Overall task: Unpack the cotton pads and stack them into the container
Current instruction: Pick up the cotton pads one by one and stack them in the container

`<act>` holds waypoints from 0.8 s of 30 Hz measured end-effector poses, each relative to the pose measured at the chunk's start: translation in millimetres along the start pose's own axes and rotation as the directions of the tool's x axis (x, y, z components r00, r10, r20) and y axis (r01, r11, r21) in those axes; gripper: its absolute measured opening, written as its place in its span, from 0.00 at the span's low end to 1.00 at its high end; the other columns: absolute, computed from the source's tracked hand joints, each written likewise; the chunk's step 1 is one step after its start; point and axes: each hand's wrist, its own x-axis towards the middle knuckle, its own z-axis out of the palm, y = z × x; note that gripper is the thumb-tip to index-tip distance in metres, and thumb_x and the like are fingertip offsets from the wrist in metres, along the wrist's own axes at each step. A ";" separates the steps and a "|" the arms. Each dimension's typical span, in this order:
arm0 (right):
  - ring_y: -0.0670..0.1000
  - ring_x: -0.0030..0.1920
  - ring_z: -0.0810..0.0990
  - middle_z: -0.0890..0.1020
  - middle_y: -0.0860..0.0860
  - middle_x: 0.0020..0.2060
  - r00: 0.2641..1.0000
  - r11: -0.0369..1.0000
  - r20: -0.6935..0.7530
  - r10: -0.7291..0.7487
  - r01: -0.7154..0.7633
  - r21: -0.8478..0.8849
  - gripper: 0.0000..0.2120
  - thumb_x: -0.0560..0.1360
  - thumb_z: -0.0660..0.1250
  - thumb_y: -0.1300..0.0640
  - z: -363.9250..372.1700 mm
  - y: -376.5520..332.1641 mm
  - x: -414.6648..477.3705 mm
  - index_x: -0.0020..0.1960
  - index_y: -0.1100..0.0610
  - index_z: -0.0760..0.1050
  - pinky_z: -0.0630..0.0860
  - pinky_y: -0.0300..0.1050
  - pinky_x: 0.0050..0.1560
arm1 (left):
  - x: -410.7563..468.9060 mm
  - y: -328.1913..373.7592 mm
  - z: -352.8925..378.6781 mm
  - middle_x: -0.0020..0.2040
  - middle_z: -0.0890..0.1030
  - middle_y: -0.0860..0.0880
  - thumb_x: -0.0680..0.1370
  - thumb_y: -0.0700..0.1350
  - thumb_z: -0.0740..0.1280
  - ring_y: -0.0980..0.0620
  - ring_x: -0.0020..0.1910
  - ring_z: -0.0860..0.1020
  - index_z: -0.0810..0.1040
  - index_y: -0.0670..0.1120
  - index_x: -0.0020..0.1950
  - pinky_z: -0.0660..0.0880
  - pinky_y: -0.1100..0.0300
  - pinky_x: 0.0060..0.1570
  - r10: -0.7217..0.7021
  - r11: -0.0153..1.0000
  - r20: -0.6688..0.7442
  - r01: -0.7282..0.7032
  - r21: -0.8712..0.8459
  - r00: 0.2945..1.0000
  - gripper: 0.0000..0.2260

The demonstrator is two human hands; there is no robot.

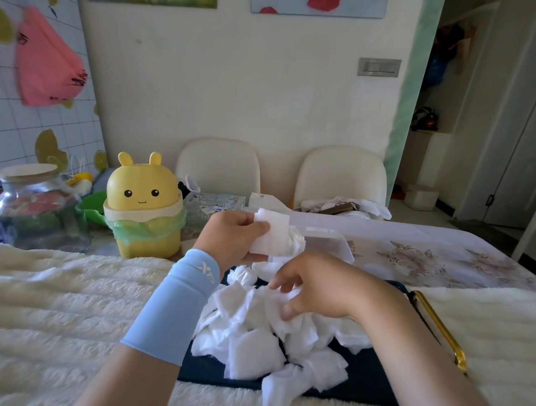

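A loose heap of white cotton pads (256, 349) lies on a dark navy tray (364, 379) with a gold handle. My left hand (229, 238), in a light blue sleeve, grips a small stack of white pads (271, 237) held upright above the tray's far end. My right hand (314, 286) reaches down into the heap and pinches a pad between thumb and fingers. A clear plastic container (328, 241) stands just behind the held stack, partly hidden by it.
A yellow bunny-shaped bin (143, 204) with a green liner stands at the left, a glass jar (32, 204) beside it. A fluffy cream cloth (37, 305) covers the near table. Two cream chairs (341, 177) stand behind. A clear basket (210, 205) sits at the back.
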 end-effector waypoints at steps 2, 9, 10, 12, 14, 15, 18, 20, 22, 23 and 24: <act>0.42 0.52 0.79 0.82 0.40 0.51 0.998 1.000 -0.054 -0.020 0.020 -0.004 0.17 0.69 0.79 0.54 0.8 1.5 1.6 0.56 0.44 0.83 0.77 0.37 0.52 | 0.0 0.3 1.3 0.49 0.84 0.40 0.79 0.40 0.69 0.42 0.45 0.85 0.82 0.42 0.47 0.82 0.59 0.35 0.005 1.000 0.002 -0.005 0.016 1.000 0.04; 0.43 0.45 0.81 0.83 0.41 0.41 0.980 0.989 -0.173 -0.101 0.118 0.090 0.10 0.68 0.80 0.52 -9.2 5.5 2.2 0.41 0.43 0.80 0.78 0.41 0.47 | 1.2 -0.7 2.0 0.49 0.84 0.41 0.79 0.40 0.69 0.42 0.44 0.85 0.82 0.45 0.44 0.83 0.56 0.37 0.016 0.999 -0.002 -0.016 0.033 1.000 0.05; 0.42 0.42 0.81 0.84 0.42 0.40 0.976 0.980 -0.195 -0.095 0.126 0.154 0.10 0.68 0.81 0.53 -12.2 8.6 2.4 0.41 0.44 0.81 0.78 0.41 0.46 | 1.5 -0.9 1.4 0.49 0.84 0.40 0.79 0.40 0.69 0.41 0.44 0.85 0.82 0.45 0.44 0.84 0.54 0.39 0.011 1.000 -0.008 -0.011 0.020 1.000 0.05; 0.41 0.38 0.80 0.84 0.43 0.38 0.966 0.931 -0.241 -0.091 0.169 0.323 0.09 0.68 0.81 0.56 -17.3 16.8 2.0 0.44 0.47 0.83 0.76 0.39 0.44 | 3.4 -2.3 -0.6 0.49 0.84 0.40 0.78 0.40 0.69 0.41 0.42 0.85 0.83 0.44 0.45 0.83 0.48 0.44 0.004 1.000 -0.033 -0.005 -0.004 0.999 0.04; 0.41 0.42 0.83 0.86 0.44 0.42 0.959 0.880 -0.269 -0.089 0.202 0.429 0.08 0.72 0.78 0.58 -21.8 27.4 2.0 0.50 0.50 0.84 0.77 0.38 0.50 | 4.2 -3.0 -2.5 0.49 0.84 0.41 0.78 0.41 0.69 0.43 0.40 0.86 0.83 0.43 0.48 0.83 0.45 0.46 -0.003 0.999 -0.058 0.001 -0.034 0.998 0.03; 0.42 0.45 0.83 0.87 0.44 0.45 0.956 0.873 -0.283 -0.081 0.205 0.443 0.07 0.74 0.76 0.57 -23.2 32.4 2.2 0.52 0.50 0.85 0.77 0.40 0.53 | 4.6 -3.3 -2.6 0.50 0.84 0.42 0.78 0.41 0.69 0.44 0.40 0.86 0.83 0.43 0.50 0.83 0.46 0.46 -0.007 0.999 -0.067 0.003 -0.054 0.998 0.04; 0.48 0.38 0.80 0.84 0.48 0.40 0.947 0.812 -0.320 -0.022 0.204 0.546 0.02 0.78 0.71 0.58 -24.9 38.5 1.5 0.50 0.55 0.83 0.78 0.45 0.42 | 2.9 -2.4 -0.6 0.49 0.84 0.43 0.78 0.40 0.70 0.49 0.39 0.85 0.84 0.43 0.51 0.84 0.54 0.40 -0.014 0.994 -0.056 0.008 -0.113 0.998 0.04; 0.53 0.37 0.82 0.84 0.55 0.39 0.950 0.724 -0.313 -0.010 0.223 0.652 0.03 0.80 0.68 0.60 -24.2 38.5 0.7 0.52 0.57 0.80 0.76 0.44 0.32 | 1.7 -2.0 1.5 0.48 0.85 0.42 0.77 0.39 0.71 0.48 0.41 0.85 0.84 0.43 0.50 0.84 0.54 0.41 -0.020 0.989 -0.037 0.014 -0.150 0.999 0.03; 0.57 0.38 0.83 0.85 0.59 0.41 0.949 0.677 -0.314 -0.017 0.242 0.695 0.04 0.81 0.66 0.61 -23.1 37.4 0.3 0.54 0.58 0.79 0.74 0.43 0.28 | 1.9 -2.2 2.6 0.49 0.85 0.40 0.77 0.39 0.71 0.45 0.46 0.85 0.84 0.42 0.51 0.83 0.48 0.47 -0.033 0.984 -0.039 0.026 -0.176 0.999 0.05; 0.56 0.38 0.82 0.84 0.58 0.41 0.947 0.659 -0.322 -0.009 0.247 0.710 0.04 0.81 0.67 0.61 -23.2 36.6 0.1 0.54 0.58 0.80 0.74 0.43 0.28 | 2.0 -2.3 3.0 0.50 0.84 0.40 0.77 0.39 0.71 0.44 0.47 0.85 0.84 0.41 0.52 0.83 0.47 0.48 -0.034 0.984 -0.044 0.026 -0.176 0.998 0.05; 0.54 0.38 0.81 0.84 0.56 0.41 0.943 0.636 -0.333 0.010 0.250 0.730 0.04 0.80 0.68 0.62 -23.8 36.7 0.7 0.53 0.57 0.81 0.75 0.42 0.29 | 2.2 -2.7 3.3 0.50 0.84 0.40 0.77 0.39 0.71 0.44 0.48 0.85 0.84 0.41 0.52 0.83 0.46 0.48 -0.032 0.984 -0.050 0.023 -0.174 0.998 0.05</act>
